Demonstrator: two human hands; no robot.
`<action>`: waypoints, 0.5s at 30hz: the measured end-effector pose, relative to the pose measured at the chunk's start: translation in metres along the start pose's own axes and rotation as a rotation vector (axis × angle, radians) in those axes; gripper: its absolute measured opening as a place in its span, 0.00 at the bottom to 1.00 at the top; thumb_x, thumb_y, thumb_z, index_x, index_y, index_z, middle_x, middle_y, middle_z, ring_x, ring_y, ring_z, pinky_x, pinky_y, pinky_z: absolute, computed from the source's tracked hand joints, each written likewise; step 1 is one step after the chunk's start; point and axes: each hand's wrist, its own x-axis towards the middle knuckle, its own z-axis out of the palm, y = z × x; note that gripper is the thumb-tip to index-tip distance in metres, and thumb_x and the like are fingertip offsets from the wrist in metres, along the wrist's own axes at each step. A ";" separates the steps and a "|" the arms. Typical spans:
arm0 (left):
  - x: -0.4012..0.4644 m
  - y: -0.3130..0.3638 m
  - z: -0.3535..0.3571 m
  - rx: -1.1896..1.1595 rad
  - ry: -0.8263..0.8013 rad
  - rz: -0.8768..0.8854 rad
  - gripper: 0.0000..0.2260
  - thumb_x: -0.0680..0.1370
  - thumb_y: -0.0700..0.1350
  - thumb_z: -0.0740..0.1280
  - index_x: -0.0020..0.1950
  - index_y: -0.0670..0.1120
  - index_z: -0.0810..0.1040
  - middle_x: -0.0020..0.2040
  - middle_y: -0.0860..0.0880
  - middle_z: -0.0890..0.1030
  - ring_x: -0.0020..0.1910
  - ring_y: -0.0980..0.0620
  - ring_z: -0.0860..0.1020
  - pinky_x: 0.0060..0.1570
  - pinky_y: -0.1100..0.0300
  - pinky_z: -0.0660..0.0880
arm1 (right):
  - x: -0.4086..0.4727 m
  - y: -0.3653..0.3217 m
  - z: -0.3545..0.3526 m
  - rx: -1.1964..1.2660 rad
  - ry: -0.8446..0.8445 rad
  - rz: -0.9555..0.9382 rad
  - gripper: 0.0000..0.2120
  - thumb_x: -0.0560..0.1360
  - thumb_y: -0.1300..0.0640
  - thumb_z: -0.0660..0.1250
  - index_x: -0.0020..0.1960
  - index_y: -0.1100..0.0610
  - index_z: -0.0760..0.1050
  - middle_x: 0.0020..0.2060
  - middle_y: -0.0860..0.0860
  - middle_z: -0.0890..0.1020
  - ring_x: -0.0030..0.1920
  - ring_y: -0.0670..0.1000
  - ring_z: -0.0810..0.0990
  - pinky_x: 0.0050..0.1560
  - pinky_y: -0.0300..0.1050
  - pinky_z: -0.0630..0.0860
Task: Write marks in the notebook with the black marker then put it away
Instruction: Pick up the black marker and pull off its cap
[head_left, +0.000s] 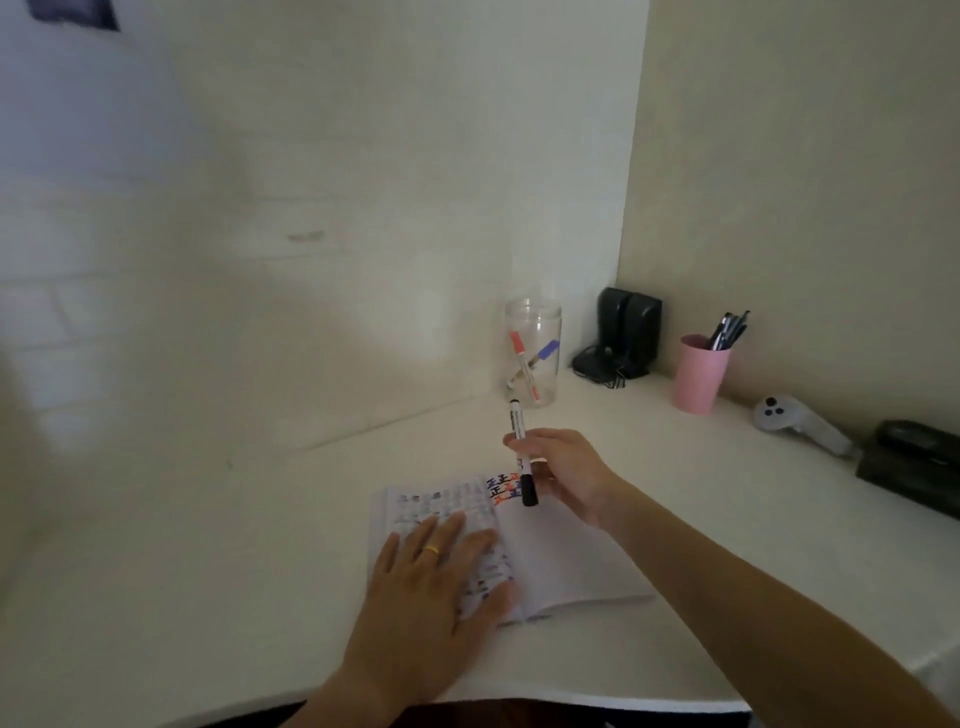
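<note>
Right hand (563, 470) is pinching the black marker (521, 451) between its fingers, holding it up above the top of the notebook (550, 551). That marker is standing almost straight up and leaning a little. Its body is white with small dark print, and its black cap is on, pointing down at the page. Left hand (434, 577) is lying flat with its fingers spread, pressing down on the left page, and it is wearing a gold ring (432, 548) on one finger. This notebook is lying open on the white desk (208, 571), near the front edge. Its left page is showing rows of little faint marks, too blurry to read. Its right page is mostly blank, with a small bunch of black, red and blue marks sitting at the top by the fold, just beside the marker's cap. Behind the marker, a clear jar (533, 353) is standing by the wall, and it is holding a red-capped marker (523, 366) and a blue-capped marker (540, 356), which are crossing each other inside. Farther right, a pink cup (700, 382) is holding several dark pens (730, 330) that are sticking out of the top. Two black speakers (628, 327) are sitting in the corner between the jar and the cup.
</note>
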 end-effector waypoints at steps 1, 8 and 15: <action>0.001 0.002 -0.002 -0.012 0.002 -0.015 0.33 0.73 0.76 0.42 0.73 0.66 0.65 0.80 0.57 0.65 0.80 0.51 0.61 0.78 0.45 0.57 | 0.006 0.006 -0.002 -0.031 -0.002 0.001 0.12 0.74 0.58 0.73 0.53 0.65 0.84 0.42 0.57 0.77 0.35 0.54 0.78 0.36 0.44 0.80; 0.032 -0.001 -0.018 0.056 -0.124 -0.035 0.23 0.72 0.74 0.54 0.64 0.70 0.68 0.67 0.72 0.68 0.68 0.65 0.66 0.66 0.60 0.67 | 0.018 0.036 -0.017 -0.094 -0.034 -0.085 0.19 0.77 0.44 0.68 0.41 0.58 0.86 0.28 0.51 0.76 0.28 0.48 0.72 0.28 0.37 0.65; 0.146 0.000 -0.017 -0.152 -0.102 0.023 0.14 0.77 0.60 0.67 0.61 0.59 0.76 0.55 0.62 0.79 0.54 0.60 0.78 0.52 0.64 0.75 | 0.023 0.034 -0.028 0.188 -0.029 -0.202 0.10 0.78 0.58 0.69 0.41 0.63 0.81 0.22 0.52 0.73 0.22 0.49 0.70 0.22 0.37 0.66</action>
